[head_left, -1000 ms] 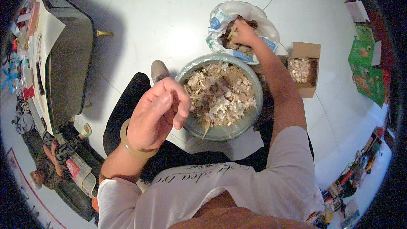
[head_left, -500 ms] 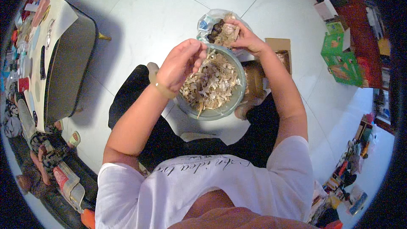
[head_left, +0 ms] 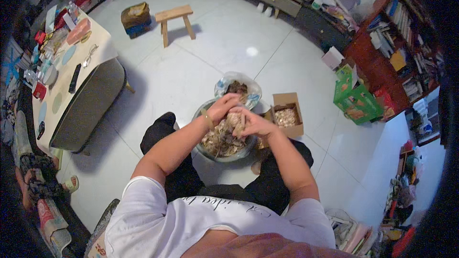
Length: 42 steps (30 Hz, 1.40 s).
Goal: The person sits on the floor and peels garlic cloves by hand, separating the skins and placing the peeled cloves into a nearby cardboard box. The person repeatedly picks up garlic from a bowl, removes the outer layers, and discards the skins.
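Note:
Both my hands meet over a pale green basin (head_left: 243, 155) that holds a heap of papery garlic skins (head_left: 221, 146). My right hand (head_left: 257, 124) is closed around a pale garlic bulb (head_left: 234, 120) with a short stalk. The fingers of my left hand (head_left: 223, 108), a yellowish bangle at its wrist, curl against the top of the bulb; their tips are partly hidden. Just beyond the basin lies an opened plastic bag (head_left: 222, 86) with dark brownish pieces (head_left: 236, 87) in it. Right of the basin, an open cardboard box (head_left: 285, 98) contains pale cloves (head_left: 286, 117).
A cluttered table (head_left: 56, 125) stands at left. Farther off are a wooden stool (head_left: 174, 13) and a brown block-shaped seat (head_left: 135, 16). A green carton (head_left: 356, 98) rests before the bookshelf (head_left: 382, 52) at right. My dark-trousered legs flank the basin.
My right hand has come back from the bag with the garlic bulb to above the basin. My left hand has joined it there. The view has tilted up, showing more of the room.

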### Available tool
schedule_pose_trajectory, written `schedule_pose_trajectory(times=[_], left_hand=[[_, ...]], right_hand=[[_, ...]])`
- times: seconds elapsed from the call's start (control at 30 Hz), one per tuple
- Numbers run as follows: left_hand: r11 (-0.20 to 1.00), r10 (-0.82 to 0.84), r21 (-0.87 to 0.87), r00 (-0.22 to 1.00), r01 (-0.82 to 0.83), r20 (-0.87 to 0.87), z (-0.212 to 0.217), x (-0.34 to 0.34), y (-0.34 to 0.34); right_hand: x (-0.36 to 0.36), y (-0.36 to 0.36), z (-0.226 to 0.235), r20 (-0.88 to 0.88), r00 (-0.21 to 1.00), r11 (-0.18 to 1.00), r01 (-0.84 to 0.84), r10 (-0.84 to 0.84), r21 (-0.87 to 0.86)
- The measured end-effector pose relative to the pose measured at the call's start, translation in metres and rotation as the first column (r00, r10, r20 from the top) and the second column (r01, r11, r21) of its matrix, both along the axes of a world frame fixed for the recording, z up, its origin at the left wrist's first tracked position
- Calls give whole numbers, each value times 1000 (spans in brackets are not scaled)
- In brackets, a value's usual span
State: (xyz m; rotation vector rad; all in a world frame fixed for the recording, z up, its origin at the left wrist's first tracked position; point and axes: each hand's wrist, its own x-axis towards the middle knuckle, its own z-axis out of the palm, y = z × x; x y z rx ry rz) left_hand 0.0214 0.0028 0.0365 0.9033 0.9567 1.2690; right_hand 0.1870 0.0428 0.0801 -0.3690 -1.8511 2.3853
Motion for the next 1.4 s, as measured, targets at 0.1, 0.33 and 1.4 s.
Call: schedule_pose_trajectory(times=[0.1,0.33,1.4], left_hand=[[985,95,-142,995,-96,-15,-6,-16,-18],[915,269,-345,953,-208,138,-18,-24,-32],[949,140,-283,990,-140,-22,3,-20,15]], right_hand=[[-12,-4,-15,55,998,997,-15,19,-78],[-18,-9,-17,14,999,979,46,-44,-197],[-8,27,-10,202,760,738,649,-618,-185]])
